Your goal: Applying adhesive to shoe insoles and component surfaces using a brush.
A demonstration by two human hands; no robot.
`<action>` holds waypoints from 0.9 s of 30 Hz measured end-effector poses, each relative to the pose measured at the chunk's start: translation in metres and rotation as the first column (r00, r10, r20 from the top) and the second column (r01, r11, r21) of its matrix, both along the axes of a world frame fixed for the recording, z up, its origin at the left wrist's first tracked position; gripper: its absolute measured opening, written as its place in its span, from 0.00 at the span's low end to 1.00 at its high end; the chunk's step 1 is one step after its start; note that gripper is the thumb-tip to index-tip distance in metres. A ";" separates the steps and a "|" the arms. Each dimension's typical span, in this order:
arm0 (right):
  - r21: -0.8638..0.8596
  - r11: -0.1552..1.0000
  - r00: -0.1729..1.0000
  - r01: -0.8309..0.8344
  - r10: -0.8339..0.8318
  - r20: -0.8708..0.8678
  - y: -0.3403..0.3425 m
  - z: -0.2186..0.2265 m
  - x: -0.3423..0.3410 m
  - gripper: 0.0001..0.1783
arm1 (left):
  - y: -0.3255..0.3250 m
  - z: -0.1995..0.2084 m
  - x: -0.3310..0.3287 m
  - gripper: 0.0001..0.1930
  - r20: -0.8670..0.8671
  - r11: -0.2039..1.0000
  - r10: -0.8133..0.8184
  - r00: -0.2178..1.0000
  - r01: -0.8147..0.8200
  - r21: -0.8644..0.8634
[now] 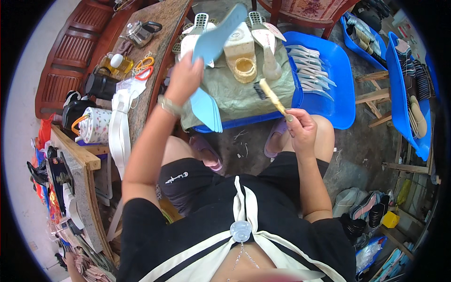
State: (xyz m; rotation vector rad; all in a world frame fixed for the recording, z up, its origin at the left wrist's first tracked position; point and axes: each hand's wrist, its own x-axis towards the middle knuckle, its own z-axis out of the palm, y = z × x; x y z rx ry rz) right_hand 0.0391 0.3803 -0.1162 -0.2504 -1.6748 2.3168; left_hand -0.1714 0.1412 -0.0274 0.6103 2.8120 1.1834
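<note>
My left hand (185, 77), slightly blurred, grips a light blue insole (220, 38) by its lower end and holds it up over the work surface. Below that hand lies a small fanned stack of light blue insoles (206, 110). Between the fingers of my right hand (301, 129) is a brush (272, 95) with a yellowish handle and dark bristles, pointing up and left. Just beyond the brush stands a whitish plastic container (238, 42) with a crusted, yellowed round mouth (245, 68). White insole pieces (263, 35) lie around it.
A greenish sheet (225, 101) covers the work surface over a blue tray. To the right, a blue bin (345, 70) holds a row of pale insoles (310, 70). A stone-topped table (164, 30) at left carries a glass teapot (141, 33) and orange-handled scissors (144, 66).
</note>
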 end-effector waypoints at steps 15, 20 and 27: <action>-0.153 0.943 0.952 0.295 -0.304 -0.037 0.040 -0.020 -0.004 0.11 | 0.103 -0.035 -0.245 0.33 -0.390 0.658 -0.597 0.701 0.148 -0.739; -0.111 0.941 0.946 0.319 -0.323 -0.014 0.043 -0.017 -0.011 0.12 | 0.116 -0.052 -0.278 0.40 -0.249 0.430 -0.733 0.633 0.147 -0.891; -0.154 0.949 0.955 0.275 -0.288 -0.065 0.047 -0.019 -0.018 0.12 | 0.134 -0.075 -0.306 0.44 -0.059 0.079 -0.866 0.497 0.018 -0.997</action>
